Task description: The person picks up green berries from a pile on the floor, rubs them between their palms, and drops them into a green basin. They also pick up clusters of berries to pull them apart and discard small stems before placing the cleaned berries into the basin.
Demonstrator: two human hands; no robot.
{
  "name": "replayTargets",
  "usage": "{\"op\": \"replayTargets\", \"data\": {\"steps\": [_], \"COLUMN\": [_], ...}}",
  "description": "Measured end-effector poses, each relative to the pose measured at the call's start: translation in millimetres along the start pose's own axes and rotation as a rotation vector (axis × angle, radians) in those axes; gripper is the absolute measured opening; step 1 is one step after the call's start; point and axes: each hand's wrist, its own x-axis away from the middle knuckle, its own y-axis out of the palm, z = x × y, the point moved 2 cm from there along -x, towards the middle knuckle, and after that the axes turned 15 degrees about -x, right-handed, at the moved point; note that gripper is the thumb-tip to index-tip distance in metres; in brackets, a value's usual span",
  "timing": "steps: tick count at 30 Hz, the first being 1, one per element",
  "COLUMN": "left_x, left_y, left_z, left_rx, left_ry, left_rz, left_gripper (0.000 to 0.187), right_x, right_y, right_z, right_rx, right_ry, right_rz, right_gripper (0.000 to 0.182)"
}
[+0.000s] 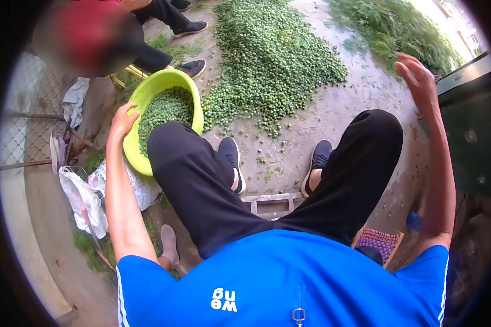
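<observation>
My left hand [124,121] is at the left rim of a lime-green plastic tub [197,95], fingers apart and fingertips overlapping the rim. The tub is partly filled with small round green fruits [166,109] and stands against my left knee, which hides part of it. My right hand [418,79] is raised at the far right with its fingers loosely bent and apart, nothing visible in it. It is nearest to a heap of feathery green plants [390,27]. A broad pile of the same green fruits [273,65] covers the ground ahead of my feet.
Another person [172,13] sits at the upper left, beside the tub. White sacks [84,199] lie left of my arm near a wire mesh fence [30,114]. A low wooden stool frame [273,204] is beneath me, a woven stool [379,242] behind right. A dark green panel [469,136] stands at right.
</observation>
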Motion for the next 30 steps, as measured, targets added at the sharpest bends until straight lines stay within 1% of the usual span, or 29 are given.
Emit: {"op": "replayTargets", "data": {"steps": [1, 3, 4, 6, 7, 9, 10, 11, 13, 14, 15, 17, 18, 20, 21, 22, 23, 24, 25, 26, 27, 29, 30], "left_x": [-9.6, -7.2, -15.8, -30.1, -26.5, -23.8, -27.9, -26.2, -14.0, -14.1, -20.7, -48.0, -61.7, -88.3, -80.1, -92.6, -99.9, -102.6, -124.5, -129.0, -129.7, -137.3, -135.7], "left_y": [-1.6, -34.5, -45.0, -57.6, -64.7, -70.6, -59.4, -54.7, -49.0, -50.3, -39.5, -9.4, 9.3, 36.0, 26.6, 50.8, 70.8, 90.0, 136.1, 163.6, 181.4, 251.9, 265.8], "left_z": [1.8, 57.1, 72.2, 91.4, 101.5, 112.2, 101.4, 95.9, 91.8, 91.2, 78.8, 55.5, 55.4, 83.4, 139.2, 156.9, 178.4, 199.3, 201.7, 215.9, 230.2, 230.0, 234.5], "left_rx": [-0.039, 0.109, 0.109, 0.215, 0.208, 0.446, 0.492, 0.484, 0.164, 0.036, 0.032, -0.261, -0.262, -0.313, -0.035, -0.025, 0.02, 0.098, 0.098, 0.088, 0.091, 0.013, 0.078], "left_ry": [0.119, 0.125, 0.12, 0.127, 0.114, -0.101, -0.134, -0.144, -0.349, -0.396, -0.404, -0.004, 0.001, 0.529, 0.287, 0.28, 0.293, 0.346, 0.402, 0.416, 0.285, 0.294, 0.135], "left_rz": [0.07, 0.116, 0.12, -0.011, -0.012, -0.221, -0.237, -0.239, -0.298, -0.318, -0.325, 0.097, 0.09, 0.381, -0.054, -0.151, -0.168, -0.185, -0.209, -0.105, -0.183, 0.013, -0.116], "left_gripper": [0.041, 0.038, 0.038, 0.041, 0.041, 0.047, 0.052, 0.052, 0.055, 0.059, 0.059, 0.055, 0.055, 0.042, 0.03, 0.03, 0.027, 0.027, 0.03, 0.036, 0.048, 0.066, 0.073], "right_x": [-5.5, -14.1, -19.0, -25.8, -29.4, -28.1, -26.6, -24.9, -21.1, -19.0, -17.2, -12.8, -12.6, -12.4, -10.9, -11.1, -10.2, -9.0, -6.7, -4.1, -0.9, 0.1, 1.8], "right_y": [13.9, 40.2, 51.2, 71.1, 82.1, 98.5, 107.6, 111.4, 116.2, 120.5, 123.3, 126.8, 125.6, 126.5, 127.0, 124.6, 128.0, 128.8, 129.3, 127.8, 126.9, 122.9, 122.2], "right_z": [-18.8, -68.7, -90.2, -119.7, -124.8, -136.7, -133.0, -130.8, -121.5, -113.0, -106.1, -94.3, -92.2, -88.4, -88.0, -92.7, -86.1, -82.6, -80.5, -80.1, -80.3, -80.3, -77.7], "right_rx": [0.019, 0.041, -0.001, -0.135, -0.2, -0.292, -0.341, -0.353, -0.277, -0.286, -0.294, -0.319, -0.293, -0.287, -0.284, -0.298, -0.296, -0.254, -0.211, -0.212, -0.172, -0.136, -0.154], "right_ry": [-0.179, -0.285, -0.279, -0.266, -0.239, -0.252, -0.335, -0.334, -0.214, -0.175, -0.173, -0.164, -0.128, -0.129, -0.136, -0.061, -0.114, -0.122, -0.129, -0.108, -0.094, -0.026, -0.025], "right_rz": [0.004, -0.033, -0.088, -0.201, -0.253, -0.283, -0.249, -0.253, -0.316, -0.329, -0.338, -0.316, -0.358, -0.381, -0.407, -0.45, -0.463, -0.497, -0.53, -0.574, -0.605, -0.727, -0.742], "right_gripper": [0.025, 0.028, 0.03, 0.03, 0.03, 0.03, 0.031, 0.031, 0.033, 0.034, 0.034, 0.034, 0.033, 0.033, 0.032, 0.03, 0.03, 0.031, 0.031, 0.032, 0.032, 0.031, 0.031]}}
